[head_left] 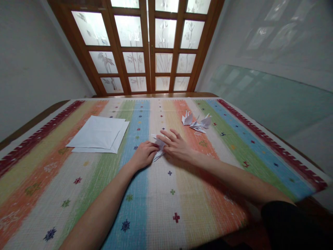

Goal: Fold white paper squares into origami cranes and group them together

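Note:
A small piece of folded white paper (159,146) lies on the striped tablecloth (166,208) between my two hands, partly covered by them. My left hand (146,152) is closed at its left edge, thumb and fingers pressed on the paper. My right hand (177,146) reaches over the paper from the right, its fingers stretched and spread, with some fingertips touching the upper part. The exact fold under my fingers is hidden.
Several folded paper cranes (197,122) stand at the back right. A stack of white paper sheets (99,133) lies on the left. Beyond the table's far edge is a wooden door with glass panes (149,48); a glass panel (260,100) leans at the right wall.

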A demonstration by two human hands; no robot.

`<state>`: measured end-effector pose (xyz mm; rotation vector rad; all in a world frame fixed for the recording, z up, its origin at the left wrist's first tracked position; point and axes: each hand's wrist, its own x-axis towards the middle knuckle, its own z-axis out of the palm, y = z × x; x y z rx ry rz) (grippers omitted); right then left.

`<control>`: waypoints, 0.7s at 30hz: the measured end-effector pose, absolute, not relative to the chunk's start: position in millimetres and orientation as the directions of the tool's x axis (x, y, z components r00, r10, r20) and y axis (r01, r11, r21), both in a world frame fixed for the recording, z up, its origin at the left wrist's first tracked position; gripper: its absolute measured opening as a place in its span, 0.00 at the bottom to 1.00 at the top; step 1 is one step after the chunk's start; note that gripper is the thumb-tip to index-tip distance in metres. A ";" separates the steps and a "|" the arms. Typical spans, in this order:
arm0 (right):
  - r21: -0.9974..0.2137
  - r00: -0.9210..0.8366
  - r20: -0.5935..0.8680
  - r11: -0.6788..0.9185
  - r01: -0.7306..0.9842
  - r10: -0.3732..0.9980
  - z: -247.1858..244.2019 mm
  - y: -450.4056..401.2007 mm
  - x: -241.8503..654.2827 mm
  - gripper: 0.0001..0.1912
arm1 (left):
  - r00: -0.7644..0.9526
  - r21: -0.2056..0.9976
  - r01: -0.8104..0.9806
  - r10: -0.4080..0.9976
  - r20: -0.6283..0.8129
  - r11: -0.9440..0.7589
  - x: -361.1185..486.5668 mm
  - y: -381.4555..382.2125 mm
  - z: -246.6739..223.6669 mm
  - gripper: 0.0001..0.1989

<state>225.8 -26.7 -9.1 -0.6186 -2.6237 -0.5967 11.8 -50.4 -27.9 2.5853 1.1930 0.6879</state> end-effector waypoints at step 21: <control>0.439 -0.974 0.218 0.898 0.036 -0.068 13.4 -20.8 245.6 0.17 | 0.570 0.314 0.703 0.770 0.286 -0.638 14.4 -53.3 -30.6 0.12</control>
